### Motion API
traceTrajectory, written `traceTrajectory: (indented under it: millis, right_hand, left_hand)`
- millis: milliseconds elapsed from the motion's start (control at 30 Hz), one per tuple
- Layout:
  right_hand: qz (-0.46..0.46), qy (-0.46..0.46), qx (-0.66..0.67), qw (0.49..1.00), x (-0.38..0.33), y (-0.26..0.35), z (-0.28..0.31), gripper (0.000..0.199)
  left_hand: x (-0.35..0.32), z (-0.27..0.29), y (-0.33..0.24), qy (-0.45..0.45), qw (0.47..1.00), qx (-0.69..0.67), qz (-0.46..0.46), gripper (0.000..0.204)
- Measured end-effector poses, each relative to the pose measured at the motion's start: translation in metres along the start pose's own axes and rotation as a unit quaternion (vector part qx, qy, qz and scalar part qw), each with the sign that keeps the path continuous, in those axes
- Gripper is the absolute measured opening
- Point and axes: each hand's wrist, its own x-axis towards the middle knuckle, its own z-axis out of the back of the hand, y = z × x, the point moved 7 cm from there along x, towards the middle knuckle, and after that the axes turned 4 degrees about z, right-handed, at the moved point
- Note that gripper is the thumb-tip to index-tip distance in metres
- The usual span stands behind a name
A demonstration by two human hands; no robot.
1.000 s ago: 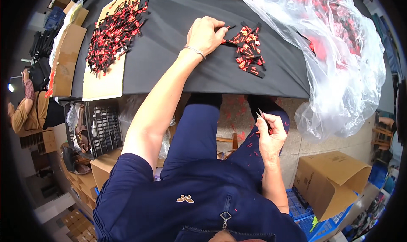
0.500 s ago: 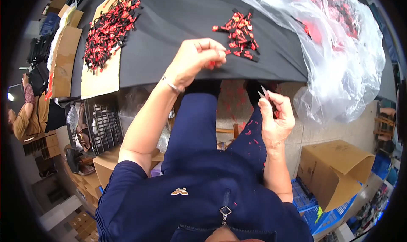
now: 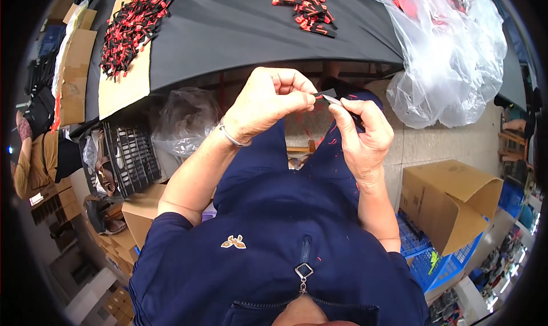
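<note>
Over my lap, my left hand pinches a small black fabric strip with a bit of red at its held end. My right hand is closed around small thread snips, and their pointed silver blades meet the strip. Whether the blades are apart cannot be made out. On the black-covered table, a small pile of black-and-red strips lies beyond my hands. A larger heap of similar strips lies at the far left on a cardboard sheet.
A clear plastic bag with red and black pieces hangs over the table's right edge. An open cardboard box stands on a blue crate at right. A black crate is at left. Red scraps dot my trousers. Another person is far left.
My left hand has drawn back from the small pile toward my lap with a strip. My right hand has risen, bringing the snips to the strip. The view has tilted slightly.
</note>
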Motion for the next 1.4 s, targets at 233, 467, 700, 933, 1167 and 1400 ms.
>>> traceTrajectory:
  millis: [233, 467, 700, 933, 1167, 1400]
  right_hand:
    - [-0.069, 0.030, 0.003, 0.997, -0.011, -0.009, 0.006, 0.016]
    - [-0.328, 0.064, 0.370, 0.867, -0.023, -0.034, -0.021, 0.023]
    - [-0.355, 0.061, 0.358, 0.862, -0.030, -0.052, -0.023, 0.023]
    - [-0.264, -0.045, 0.229, 0.936, -0.029, -0.048, 0.004, 0.033]
    - [-0.094, -0.017, 0.002, 0.995, -0.037, -0.034, 0.014, 0.023]
    - [0.003, -0.009, -0.101, 0.995, -0.028, -0.021, 0.014, 0.025]
  left_hand:
    - [-0.005, -0.011, 0.012, -0.002, 1.000, 0.003, 0.004, 0.012]
    - [-0.005, -0.034, 0.034, 0.029, 0.999, -0.018, 0.040, 0.016]
    - [-0.023, -0.041, 0.014, -0.110, 0.891, 0.346, -0.273, 0.018]
    - [-0.004, -0.021, 0.066, -0.053, 0.988, -0.128, 0.071, 0.021]
    - [-0.003, -0.030, 0.072, -0.022, 0.969, -0.230, 0.091, 0.021]
    - [-0.006, -0.035, 0.067, -0.027, 0.966, -0.240, 0.089, 0.022]
